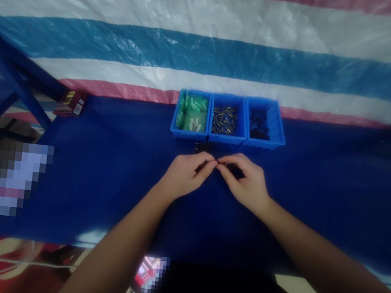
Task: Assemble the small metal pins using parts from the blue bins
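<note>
My left hand [187, 173] and my right hand [246, 182] meet fingertip to fingertip above the blue table. Thumb and forefinger are pinched on each side. Whatever sits between the fingertips is too small and dark to make out. Just beyond my left hand lies a small heap of dark pieces with brassy glints [203, 146]. Behind it stand three blue bins in a row. Green packaging and small pale pieces fill the left bin [189, 135]. Many thin brass-and-black pins [224, 120] lie in the middle one. The right bin [265, 144] holds dark parts, blurred in shadow.
A dark red box [70, 102] stands at the table's far left, beside a blue metal frame [23, 86]. Striped plastic sheeting [205, 54] hangs behind the bins. A pale cable [12, 262] runs below the near left edge. Parts of the picture are pixelated.
</note>
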A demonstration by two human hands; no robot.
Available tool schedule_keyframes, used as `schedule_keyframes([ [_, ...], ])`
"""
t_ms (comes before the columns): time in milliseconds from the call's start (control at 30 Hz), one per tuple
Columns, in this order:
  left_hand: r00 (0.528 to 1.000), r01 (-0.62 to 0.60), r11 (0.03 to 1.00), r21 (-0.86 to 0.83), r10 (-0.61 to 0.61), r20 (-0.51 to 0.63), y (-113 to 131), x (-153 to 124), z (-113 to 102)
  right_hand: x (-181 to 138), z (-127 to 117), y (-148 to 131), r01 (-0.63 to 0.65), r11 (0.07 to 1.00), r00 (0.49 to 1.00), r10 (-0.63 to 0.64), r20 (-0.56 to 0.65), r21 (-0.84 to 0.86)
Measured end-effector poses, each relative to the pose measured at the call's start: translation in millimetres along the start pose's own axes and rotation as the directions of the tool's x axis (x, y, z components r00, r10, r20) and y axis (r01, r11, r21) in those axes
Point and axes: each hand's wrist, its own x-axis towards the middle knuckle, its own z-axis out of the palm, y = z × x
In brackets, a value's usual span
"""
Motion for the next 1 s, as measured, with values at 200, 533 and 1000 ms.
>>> schedule_keyframes([
  [200, 0.998, -0.001, 1.000, -0.024, 0.000, -0.055, -0.9, -1.8, 2.8, 0.4, -1.3, 0.2, -0.016, 1.000, 1.000, 0.016, 0.002, -0.019],
  [533, 0.999, -0.022, 1.000, 0.015, 0.022, -0.029, -1.6, 0.0, 1.0, -0.7, 0.3, -0.3, -0.005, 1.000, 1.000, 0.005, -0.020, 0.005],
  [1000, 0.997, -0.024, 1.000, 0.002, 0.024, -0.071, -2.6, -1.5, 2.7, -0.4, 0.1, -1.5, -0.007, 1.000, 1.000, 0.007, -0.007, -0.005],
])
